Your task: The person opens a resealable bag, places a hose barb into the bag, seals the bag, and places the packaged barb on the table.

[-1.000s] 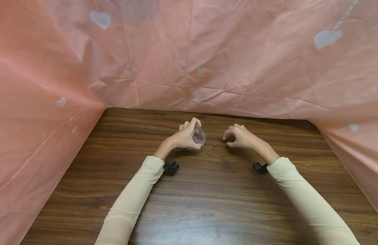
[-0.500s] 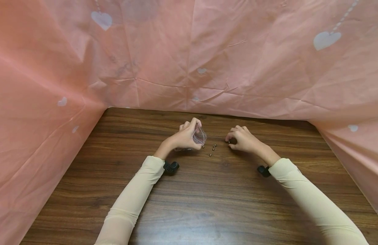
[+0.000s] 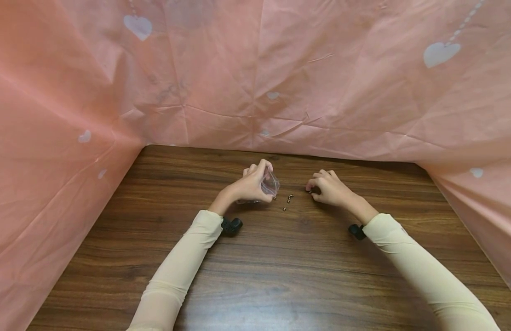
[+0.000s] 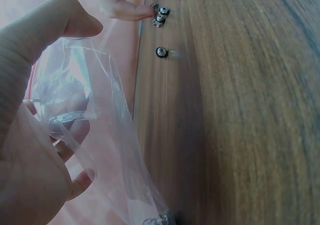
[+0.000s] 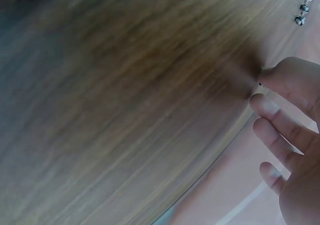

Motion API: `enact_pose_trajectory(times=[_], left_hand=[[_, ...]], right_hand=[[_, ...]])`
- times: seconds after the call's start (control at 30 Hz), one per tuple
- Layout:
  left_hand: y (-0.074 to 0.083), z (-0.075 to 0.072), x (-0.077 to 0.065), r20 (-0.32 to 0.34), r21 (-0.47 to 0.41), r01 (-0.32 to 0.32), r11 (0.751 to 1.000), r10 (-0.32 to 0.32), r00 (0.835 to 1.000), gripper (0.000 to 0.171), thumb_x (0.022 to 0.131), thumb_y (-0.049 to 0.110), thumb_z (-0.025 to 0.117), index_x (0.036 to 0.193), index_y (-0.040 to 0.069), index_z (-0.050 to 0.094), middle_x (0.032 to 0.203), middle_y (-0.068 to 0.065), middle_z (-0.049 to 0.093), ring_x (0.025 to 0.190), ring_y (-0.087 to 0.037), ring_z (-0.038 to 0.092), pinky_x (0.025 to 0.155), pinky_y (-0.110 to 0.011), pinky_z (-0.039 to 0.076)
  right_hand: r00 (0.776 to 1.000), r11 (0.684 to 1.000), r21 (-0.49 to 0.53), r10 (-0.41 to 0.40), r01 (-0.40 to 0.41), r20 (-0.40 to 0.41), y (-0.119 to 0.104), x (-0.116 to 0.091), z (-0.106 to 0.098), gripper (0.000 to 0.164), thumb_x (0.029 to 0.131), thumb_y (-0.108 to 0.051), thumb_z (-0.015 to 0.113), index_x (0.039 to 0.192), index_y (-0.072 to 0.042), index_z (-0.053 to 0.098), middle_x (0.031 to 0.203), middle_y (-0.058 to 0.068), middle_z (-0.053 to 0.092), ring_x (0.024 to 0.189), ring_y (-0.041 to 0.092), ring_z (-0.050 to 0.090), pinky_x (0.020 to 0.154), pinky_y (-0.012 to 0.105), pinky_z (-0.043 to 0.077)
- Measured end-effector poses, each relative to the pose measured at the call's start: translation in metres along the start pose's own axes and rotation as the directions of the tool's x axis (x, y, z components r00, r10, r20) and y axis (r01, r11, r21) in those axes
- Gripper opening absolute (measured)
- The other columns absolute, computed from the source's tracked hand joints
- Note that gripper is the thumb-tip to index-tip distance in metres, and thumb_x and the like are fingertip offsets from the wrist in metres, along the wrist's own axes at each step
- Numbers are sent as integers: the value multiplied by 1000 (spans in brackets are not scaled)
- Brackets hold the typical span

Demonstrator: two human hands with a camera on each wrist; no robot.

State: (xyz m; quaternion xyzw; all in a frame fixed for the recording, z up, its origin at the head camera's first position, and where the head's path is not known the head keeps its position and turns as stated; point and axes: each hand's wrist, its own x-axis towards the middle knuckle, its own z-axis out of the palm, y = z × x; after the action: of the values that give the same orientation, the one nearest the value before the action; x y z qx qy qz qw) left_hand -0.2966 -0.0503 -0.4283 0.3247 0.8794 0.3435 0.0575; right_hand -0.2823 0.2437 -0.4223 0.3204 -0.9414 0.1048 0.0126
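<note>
My left hand (image 3: 249, 187) holds a clear zip bag (image 3: 270, 184), with thumb and fingers spreading its mouth toward the right. Shiny metal shows at the bag's lower edge in the left wrist view. To the right, my right hand (image 3: 329, 188) is low over the table, its thumb and index fingertip closed in around a small metal piece (image 3: 310, 191). Only a dark speck of that piece shows between the fingertips in the right wrist view. Several like pieces, silver and round with black rings, lie between the hands, among them one metal piece (image 4: 161, 52) apart from the others.
The brown wood-grain table (image 3: 255, 257) reaches toward me. Pink cloth with white hearts (image 3: 255, 82) hangs behind the table and along both sides. A black wrist camera (image 3: 232, 226) sits at the left wrist, another wrist camera (image 3: 356, 231) at the right.
My right hand has shifted slightly right, its fingertips coming closer around the small metal piece. The left hand and bag have stayed nearly still.
</note>
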Motion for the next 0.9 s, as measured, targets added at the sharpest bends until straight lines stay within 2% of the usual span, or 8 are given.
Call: enact_pose_trajectory(times=[0.4,0.7,0.9], left_hand=[[1,0,0,17,9,-6,1000,6,1000,75,69,23,83,124,17,31,108,-3,48,108,-24,37,101,-44,24],[2,-1,0,11,13,3,1000,-3,1000,75,70,22,84,123,17,31,111,-3,47,108,-24,38,100,-44,24],[2,-1,-1,7,9,10,1000,-10,1000,76,70,20,85,124,17,31,113,-4,47,109,-25,37,102,-46,24]], right_hand=[[1000,1000,-21,5,-6,-24,5,-3,2,9,83,-6,76,90,-10,72,94,8,67,94,30,53,94,58,35],[1000,999,-32,17,-18,-23,6,-4,1,9,81,-9,77,85,-11,70,91,7,66,93,29,52,88,53,34],[999,999,-38,37,-37,-2,6,-3,0,11,80,-9,76,81,-13,65,81,3,57,85,24,45,83,44,30]])
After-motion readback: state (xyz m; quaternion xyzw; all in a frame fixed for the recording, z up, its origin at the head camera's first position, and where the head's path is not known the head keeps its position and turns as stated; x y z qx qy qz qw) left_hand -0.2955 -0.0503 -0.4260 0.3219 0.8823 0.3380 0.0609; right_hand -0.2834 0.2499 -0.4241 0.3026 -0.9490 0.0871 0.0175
